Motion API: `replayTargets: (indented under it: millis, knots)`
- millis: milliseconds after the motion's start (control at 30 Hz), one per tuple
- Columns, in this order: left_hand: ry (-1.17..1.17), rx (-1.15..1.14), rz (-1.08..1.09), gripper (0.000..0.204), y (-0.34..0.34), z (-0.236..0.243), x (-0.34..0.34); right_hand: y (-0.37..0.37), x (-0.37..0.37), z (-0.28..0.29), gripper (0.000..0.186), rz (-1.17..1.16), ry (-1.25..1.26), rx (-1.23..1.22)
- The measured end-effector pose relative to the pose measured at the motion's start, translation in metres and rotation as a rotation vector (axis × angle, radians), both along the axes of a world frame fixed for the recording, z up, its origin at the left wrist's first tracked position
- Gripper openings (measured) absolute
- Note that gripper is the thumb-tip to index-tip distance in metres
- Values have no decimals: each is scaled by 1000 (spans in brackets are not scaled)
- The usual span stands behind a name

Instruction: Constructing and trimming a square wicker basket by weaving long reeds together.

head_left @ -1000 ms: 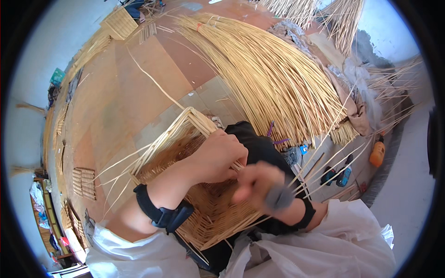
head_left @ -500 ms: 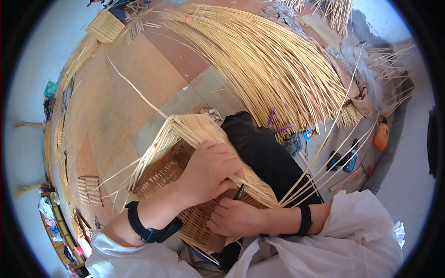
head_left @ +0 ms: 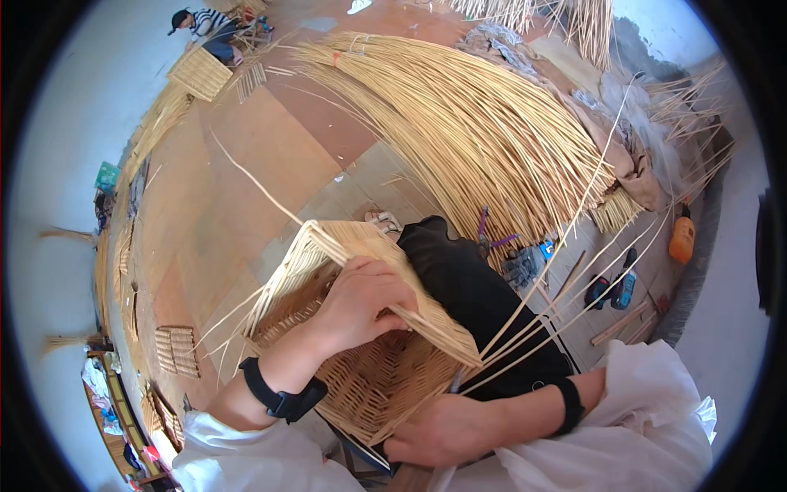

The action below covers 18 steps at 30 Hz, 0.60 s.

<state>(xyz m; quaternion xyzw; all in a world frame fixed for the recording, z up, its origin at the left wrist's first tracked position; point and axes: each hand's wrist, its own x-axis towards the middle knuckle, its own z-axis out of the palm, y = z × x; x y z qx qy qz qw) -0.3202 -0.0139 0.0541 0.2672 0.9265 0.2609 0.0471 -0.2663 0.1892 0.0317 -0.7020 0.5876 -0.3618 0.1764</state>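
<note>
A woven wicker basket (head_left: pixel 373 385) tilts on my lap, its open inside toward me. My left hand (head_left: pixel 365 299) is closed over the far rim, with thumb and fingers pinching the pale rods there. Below the near right corner, my right hand (head_left: pixel 443 430) is wrapped round a wooden-handled tool (head_left: pixel 410 477). Its narrow metal tip shows above the hand, near the rim; the exact kind of tool is partly hidden. Long loose rods (head_left: pixel 525 332) fan out from that right corner. Another long rod (head_left: pixel 254 182) sticks out from the far left corner.
A large bundle of pale rods (head_left: pixel 467 115) lies ahead on the floor. Purple-handled pliers (head_left: pixel 485 234), gloves (head_left: pixel 521 267), cordless drills (head_left: pixel 625 280) and an orange bottle (head_left: pixel 681 236) are to the right. A person (head_left: pixel 205 33) crouches far left beside a woven panel (head_left: pixel 199 74).
My right hand has drawn the tool back from inside the basket, down toward me and rightward. My left hand stays on the rim. The view has shifted, bringing the person more into sight.
</note>
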Motion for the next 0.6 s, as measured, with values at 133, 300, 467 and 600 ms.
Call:
replayTargets:
  millis: [133,300,467,600]
  knots:
    - [215,-143,168,33,-4,19,31,36,-27,1,44,-529,-66,187]
    - [446,-167,1209,82,-10,8,144,49,-65,-24,49,-860,-311,29]
    - [31,308,1307,79,41,-104,220,43,-60,-56,35,-575,-775,148]
    - [293,63,1422,72,58,-142,223,50,-66,-65,26,-602,-955,362]
